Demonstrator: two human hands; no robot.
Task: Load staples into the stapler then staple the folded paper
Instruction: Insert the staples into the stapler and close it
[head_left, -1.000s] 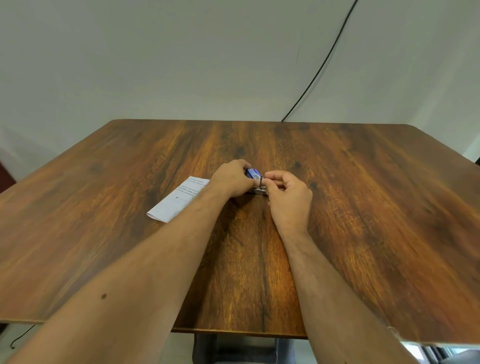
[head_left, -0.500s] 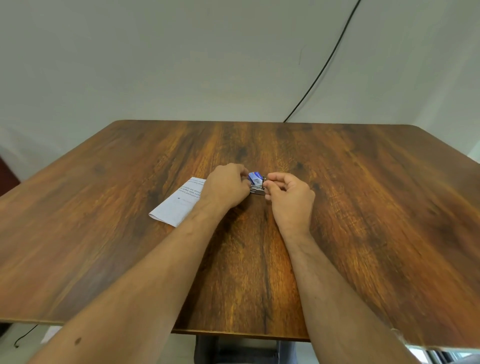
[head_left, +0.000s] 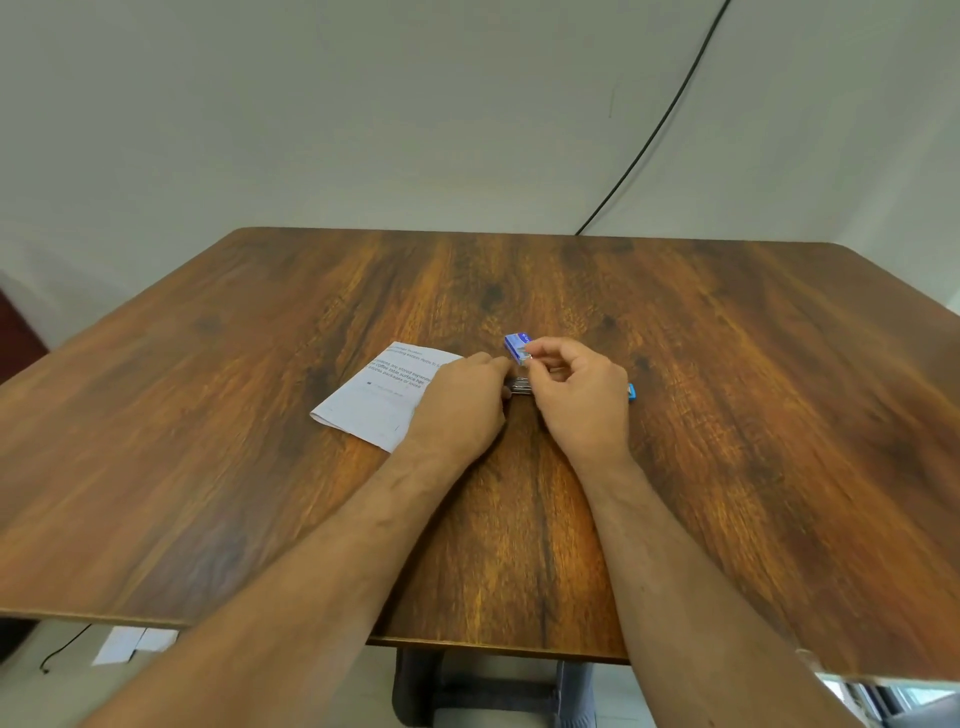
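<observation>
At the middle of the wooden surface (head_left: 727, 415), the stapler (head_left: 519, 385) lies mostly hidden between both hands. The left hand (head_left: 460, 402) curls over its near end, covering part of the folded paper (head_left: 379, 400) at nine o'clock. The right hand (head_left: 582, 400) pinches what looks like a staple strip just below the blue box (head_left: 516, 346) at twelve. A black cable (head_left: 649, 135) crosses the wall behind.

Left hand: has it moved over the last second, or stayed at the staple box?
Yes. The left hand has drawn back toward the person, lower against the folded paper, uncovering the staple box.
</observation>
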